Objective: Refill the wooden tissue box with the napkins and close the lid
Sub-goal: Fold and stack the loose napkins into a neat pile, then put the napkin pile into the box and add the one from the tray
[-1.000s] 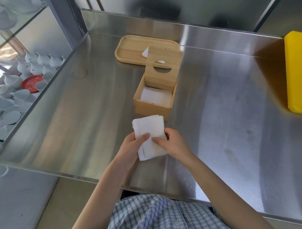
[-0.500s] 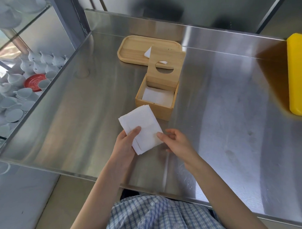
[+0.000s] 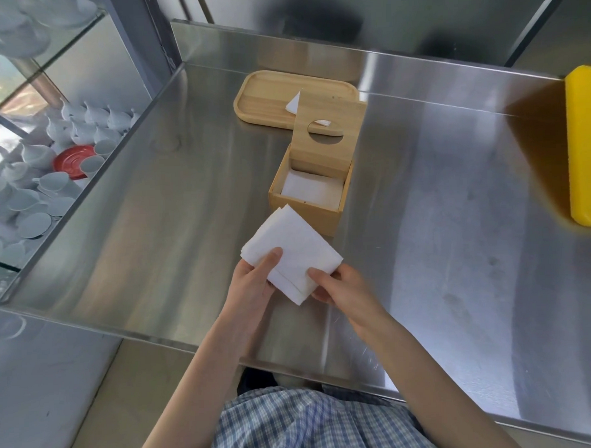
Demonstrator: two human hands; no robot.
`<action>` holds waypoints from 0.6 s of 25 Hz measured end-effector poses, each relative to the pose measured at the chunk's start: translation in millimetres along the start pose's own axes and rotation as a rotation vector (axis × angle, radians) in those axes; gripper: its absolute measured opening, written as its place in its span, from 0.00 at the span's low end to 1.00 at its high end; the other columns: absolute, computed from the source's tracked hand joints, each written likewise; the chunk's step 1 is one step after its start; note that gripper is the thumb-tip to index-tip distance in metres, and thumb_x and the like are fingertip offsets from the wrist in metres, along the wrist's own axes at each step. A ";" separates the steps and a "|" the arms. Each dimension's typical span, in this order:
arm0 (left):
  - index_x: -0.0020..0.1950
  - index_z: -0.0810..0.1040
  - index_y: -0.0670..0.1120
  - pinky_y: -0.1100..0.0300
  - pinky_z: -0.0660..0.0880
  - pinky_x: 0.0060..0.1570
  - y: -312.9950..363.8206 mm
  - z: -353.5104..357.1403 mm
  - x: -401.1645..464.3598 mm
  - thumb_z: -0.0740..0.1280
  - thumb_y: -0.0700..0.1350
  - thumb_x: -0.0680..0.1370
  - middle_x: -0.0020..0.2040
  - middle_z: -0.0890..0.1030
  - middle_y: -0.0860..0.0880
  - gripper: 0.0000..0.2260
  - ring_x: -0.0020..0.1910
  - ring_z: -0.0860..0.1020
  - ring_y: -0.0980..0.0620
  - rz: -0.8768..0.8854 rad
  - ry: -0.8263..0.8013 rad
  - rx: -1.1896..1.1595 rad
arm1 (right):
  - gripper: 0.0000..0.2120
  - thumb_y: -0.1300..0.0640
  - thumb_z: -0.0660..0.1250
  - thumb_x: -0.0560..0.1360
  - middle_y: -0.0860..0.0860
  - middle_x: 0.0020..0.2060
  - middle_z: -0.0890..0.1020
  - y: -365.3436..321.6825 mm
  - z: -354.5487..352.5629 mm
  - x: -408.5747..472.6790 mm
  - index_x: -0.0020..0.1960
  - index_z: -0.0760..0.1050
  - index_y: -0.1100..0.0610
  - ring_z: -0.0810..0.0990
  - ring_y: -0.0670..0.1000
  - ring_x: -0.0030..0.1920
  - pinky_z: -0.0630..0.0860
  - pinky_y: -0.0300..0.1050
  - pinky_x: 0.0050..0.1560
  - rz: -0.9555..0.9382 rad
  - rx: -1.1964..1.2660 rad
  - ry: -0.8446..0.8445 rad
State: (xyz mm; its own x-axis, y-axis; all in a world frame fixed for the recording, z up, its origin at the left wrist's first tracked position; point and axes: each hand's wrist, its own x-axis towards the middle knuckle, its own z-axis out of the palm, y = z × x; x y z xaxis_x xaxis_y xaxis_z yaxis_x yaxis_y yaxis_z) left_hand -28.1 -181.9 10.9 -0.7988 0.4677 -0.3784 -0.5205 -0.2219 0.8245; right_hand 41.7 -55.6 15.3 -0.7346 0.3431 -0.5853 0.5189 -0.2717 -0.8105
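Both hands, left hand [image 3: 252,285] and right hand [image 3: 343,286], pinch a napkin stack [image 3: 290,250] just near of the open wooden tissue box [image 3: 311,196]; the fanned, skewed stack may snag its rim.

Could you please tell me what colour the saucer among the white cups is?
The saucer is red, shown in the head view.
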 end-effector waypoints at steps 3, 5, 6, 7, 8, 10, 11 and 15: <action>0.51 0.76 0.44 0.57 0.77 0.43 5.1 -7.2 4.8 0.68 0.45 0.73 0.46 0.81 0.46 0.09 0.46 0.79 0.48 0.017 0.069 0.141 | 0.07 0.60 0.66 0.76 0.48 0.47 0.80 -3.4 -6.6 -1.5 0.52 0.72 0.52 0.80 0.48 0.49 0.80 0.46 0.54 -0.072 -0.150 0.079; 0.50 0.76 0.45 0.58 0.74 0.43 8.7 -9.5 9.7 0.68 0.47 0.71 0.46 0.81 0.47 0.10 0.45 0.77 0.49 0.028 0.087 0.269 | 0.06 0.60 0.66 0.75 0.51 0.50 0.80 -6.9 -10.1 -1.5 0.51 0.72 0.52 0.80 0.54 0.53 0.77 0.55 0.60 -0.106 -0.212 0.122; 0.48 0.77 0.47 0.61 0.74 0.42 10.4 -9.9 12.7 0.69 0.47 0.72 0.44 0.81 0.48 0.07 0.43 0.78 0.51 0.040 0.096 0.329 | 0.06 0.60 0.66 0.75 0.52 0.50 0.80 -9.7 -11.6 -1.3 0.50 0.72 0.52 0.80 0.55 0.53 0.76 0.57 0.60 -0.127 -0.225 0.135; 0.46 0.77 0.48 0.66 0.74 0.39 14.0 -8.0 14.5 0.68 0.45 0.74 0.42 0.81 0.50 0.03 0.40 0.78 0.55 0.049 0.113 0.382 | 0.04 0.59 0.65 0.76 0.53 0.49 0.80 -13.0 -13.7 -0.8 0.50 0.73 0.53 0.80 0.56 0.54 0.76 0.58 0.60 -0.147 -0.239 0.144; 0.44 0.76 0.50 0.72 0.73 0.35 17.0 -6.3 17.8 0.67 0.43 0.76 0.40 0.81 0.53 0.02 0.36 0.78 0.60 0.071 0.125 0.434 | 0.02 0.58 0.64 0.76 0.55 0.49 0.81 -16.8 -15.4 0.4 0.49 0.73 0.54 0.80 0.57 0.54 0.76 0.59 0.60 -0.164 -0.259 0.153; 0.41 0.76 0.52 0.78 0.70 0.30 23.6 -3.7 24.5 0.66 0.42 0.77 0.38 0.79 0.56 0.07 0.30 0.76 0.69 0.116 0.142 0.541 | 0.05 0.57 0.62 0.77 0.56 0.48 0.82 -24.8 -18.5 3.3 0.47 0.75 0.56 0.80 0.59 0.53 0.76 0.60 0.59 -0.197 -0.283 0.176; 0.40 0.75 0.54 0.79 0.69 0.29 29.0 -1.0 27.0 0.66 0.42 0.76 0.37 0.79 0.57 0.08 0.28 0.75 0.70 0.134 0.154 0.596 | 0.05 0.56 0.62 0.77 0.54 0.45 0.82 -29.0 -20.1 5.2 0.45 0.75 0.56 0.81 0.59 0.52 0.76 0.60 0.58 -0.215 -0.286 0.187; 0.39 0.74 0.55 0.70 0.71 0.36 45.7 8.1 40.5 0.67 0.44 0.75 0.36 0.77 0.58 0.07 0.34 0.76 0.63 0.196 0.170 0.754 | 0.04 0.57 0.64 0.76 0.49 0.38 0.79 -47.2 -26.3 15.1 0.43 0.74 0.54 0.82 0.59 0.49 0.77 0.60 0.56 -0.295 -0.334 0.240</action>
State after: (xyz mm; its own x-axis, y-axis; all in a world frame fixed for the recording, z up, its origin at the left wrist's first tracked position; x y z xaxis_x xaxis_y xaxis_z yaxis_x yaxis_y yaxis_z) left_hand -81.8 -166.2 36.7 -0.9213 0.3301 -0.2057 -0.0698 0.3799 0.9224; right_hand 17.6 -13.9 44.1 -0.7703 0.5696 -0.2867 0.4444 0.1572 -0.8819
